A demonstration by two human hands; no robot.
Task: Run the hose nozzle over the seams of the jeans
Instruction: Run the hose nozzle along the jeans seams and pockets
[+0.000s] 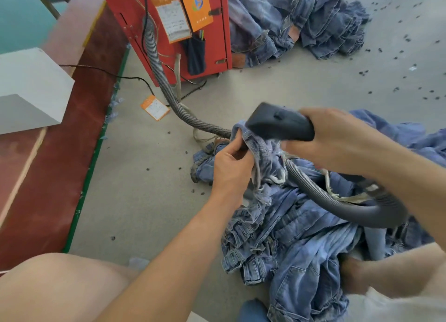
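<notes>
My left hand (230, 163) pinches jeans (287, 227) seam up taut; right hand (337, 138) grips nozzle (280, 125) against it (contact probably, blurred).

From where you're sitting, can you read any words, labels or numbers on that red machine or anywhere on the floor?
No text here can be read for certain.
Orange card on the red machine: a round blue and green logo, with small print below it too blurred to read.
White printed sheet on the machine: lines of print, too small to read.
Orange tag on the floor: printed, too small to read.
Nozzle and jeans: no lettering visible.
</notes>
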